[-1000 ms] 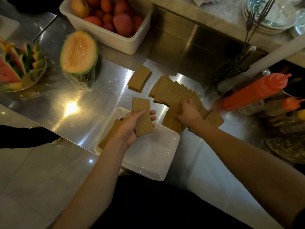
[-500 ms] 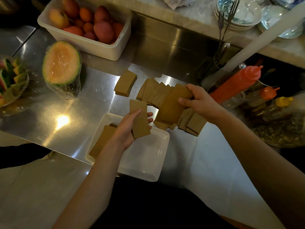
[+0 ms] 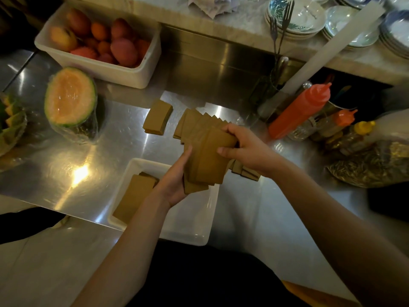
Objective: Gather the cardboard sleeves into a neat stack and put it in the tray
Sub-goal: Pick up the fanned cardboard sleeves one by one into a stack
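Worktop: a reflective stainless steel counter with a bright light glare on its near left part. Both hands grip one uneven bundle of flat brown cardboard sleeves held above the far right corner of the white rectangular plastic tray. Left hand cups the bundle's left edge from below; right hand clasps the upper right edge, thumb on the face. A small stack of brown sleeves lies inside the tray at its left side. A fanned row of sleeves rests on the counter behind the hands, and a separate short pile of sleeves lies just left of that row. More sleeves show under the right wrist. Far left: a wrapped halved orange melon; behind it, a white tub of red and orange fruit. Right side: a red squeeze bottle among smaller bottles. Rear ledge holds stacked patterned plates.
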